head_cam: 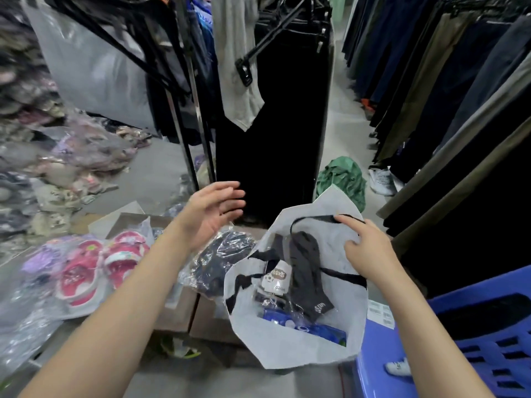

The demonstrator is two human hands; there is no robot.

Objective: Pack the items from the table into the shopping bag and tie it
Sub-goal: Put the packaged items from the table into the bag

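Note:
A white shopping bag (321,349) with black handles stands open at lower centre. Inside it lie dark grey socks (309,271), a tagged packet (277,278) and a blue packet (313,328). My right hand (370,251) grips the bag's far right rim by a black handle (313,219) and holds the mouth open. My left hand (214,216) hovers open above a clear-wrapped dark garment (221,257) that lies just left of the bag. Pink and red children's sandals (97,268) in plastic rest on the table further left.
Cardboard boxes (184,311) sit under the wrapped items. A blue plastic crate (474,337) stands at the right. Black trousers (273,124) hang straight ahead, with more garments on racks at right. Packaged clothes pile up at left, and a green bag (344,176) lies on the floor.

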